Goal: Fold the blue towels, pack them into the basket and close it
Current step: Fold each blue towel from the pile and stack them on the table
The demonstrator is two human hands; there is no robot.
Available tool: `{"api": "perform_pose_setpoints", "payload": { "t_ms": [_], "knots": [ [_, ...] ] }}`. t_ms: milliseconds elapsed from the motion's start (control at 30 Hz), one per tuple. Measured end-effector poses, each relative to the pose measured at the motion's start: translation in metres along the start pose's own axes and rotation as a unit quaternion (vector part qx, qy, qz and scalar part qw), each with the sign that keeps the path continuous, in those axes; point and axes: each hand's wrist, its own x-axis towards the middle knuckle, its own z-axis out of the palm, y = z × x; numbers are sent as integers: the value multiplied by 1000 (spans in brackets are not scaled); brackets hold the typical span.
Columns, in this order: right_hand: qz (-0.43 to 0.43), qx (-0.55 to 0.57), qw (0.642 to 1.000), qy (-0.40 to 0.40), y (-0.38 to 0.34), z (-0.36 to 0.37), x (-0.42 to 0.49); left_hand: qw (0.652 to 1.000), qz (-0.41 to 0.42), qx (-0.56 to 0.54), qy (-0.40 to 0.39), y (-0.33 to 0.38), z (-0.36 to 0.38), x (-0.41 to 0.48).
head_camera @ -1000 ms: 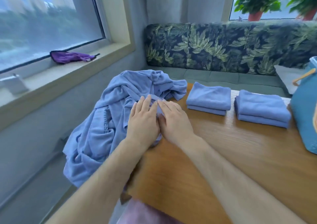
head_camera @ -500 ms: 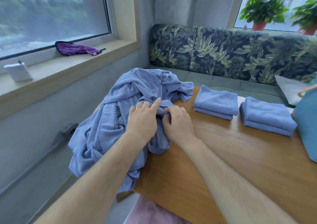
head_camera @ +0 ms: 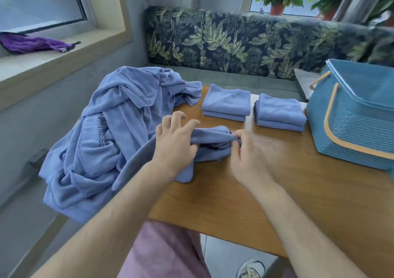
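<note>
Both the left hand [head_camera: 173, 143] and right hand [head_camera: 248, 158] pinch a blue towel [head_camera: 213, 135] stretched sideways between them.

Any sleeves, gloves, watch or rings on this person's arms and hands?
The left hand and right hand are ungloved; no ring, watch or bracelet shows. Both forearms are bare up to the frame's edge, with no sleeve in view. A mauve-pink garment covers the lap.

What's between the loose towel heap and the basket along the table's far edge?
In the head view, two stacks of folded blue towels sit there: the left stack by the loose towel heap, the right stack by the blue basket.
</note>
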Motion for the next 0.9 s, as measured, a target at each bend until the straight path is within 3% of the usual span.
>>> {"api": "perform_pose_setpoints", "payload": {
  "t_ms": [133,233,333,433,500,600,767,900],
  "knots": [
    [31,-121,988,94,26,-41,-16,979,4,-118,-163,41,6,-11],
    [114,-127,974,150,24,-64,-36,973,33,-137,-184,79,8,-30],
    [227,-82,970,41,7,-69,-63,951,68,-188,-235,100,5,-49],
    [282,12,959,18,4,-65,-75,918,84,-244,-302,109,1,-59],
    [285,66,956,23,6,-62,-73,927,65,-285,-237,109,-2,-54],
    [279,61,958,12,7,-59,-68,961,56,-248,-107,99,0,-32],
    [286,54,957,-7,3,-62,-70,983,85,-63,-151,99,24,7],
    [317,103,943,21,8,-72,-70,975,138,-34,-168,115,39,20]
  ]
}}
